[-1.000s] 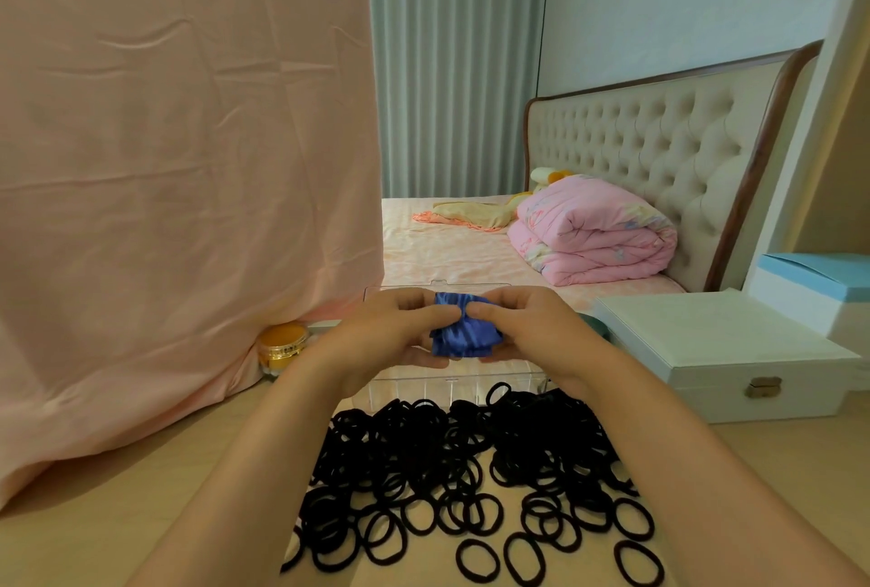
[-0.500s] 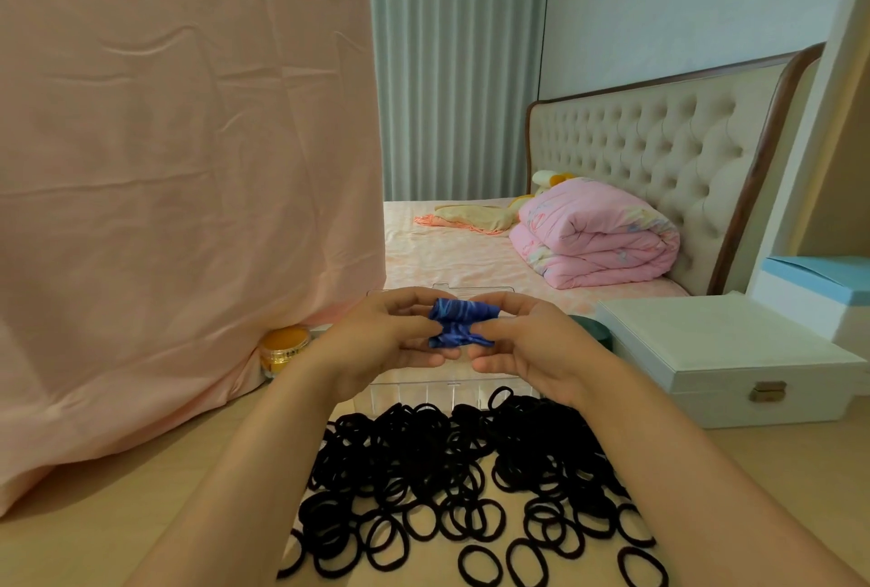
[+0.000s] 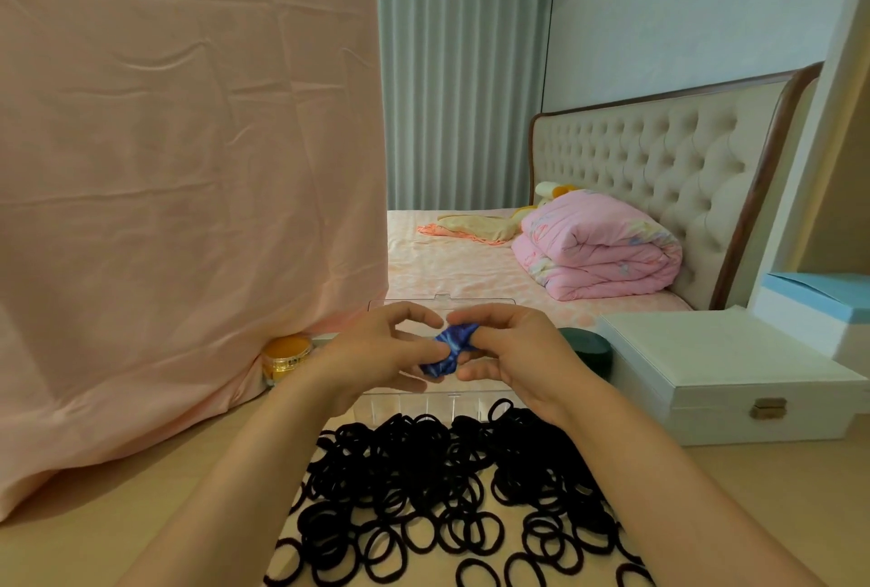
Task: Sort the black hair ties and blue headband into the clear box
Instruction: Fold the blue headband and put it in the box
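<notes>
Since the earlier frames, the blue headband (image 3: pixel 448 347) has been squeezed from a wide, flat bunch into a tighter, twisted roll, and the hands have closed in around it.

Head view: the left hand (image 3: pixel 376 353) curls its lower fingers round the roll's near end, while its thumb and forefinger stand slightly apart above it. The right hand (image 3: pixel 515 351) pinches the far end between thumb and fingers. The headband hangs in the air between the two hands, just above the clear box (image 3: pixel 423 405), whose lid stands upright behind them. The roll's long axis runs on a slant, from lower left near the left palm up to the right fingertips. It lies across the box's width, not along its dividers.

The black hair ties (image 3: pixel 438 487) lie in a loose heap on the table (image 3: pixel 141 492) in front of the box, touching its front wall; none can be seen inside it. A white case (image 3: pixel 734 379) sits to the right, and a yellow jar (image 3: pixel 285 353) peeks out from under a pink cloth (image 3: pixel 188 162) on the left.

The likely trouble is the fabric: once let go, the compressed roll may spring open and ride up over a divider or the rim. A loose pinch could also drop it short, into the heap of ties. The box looks light, so a push downward might shove it back.
</notes>
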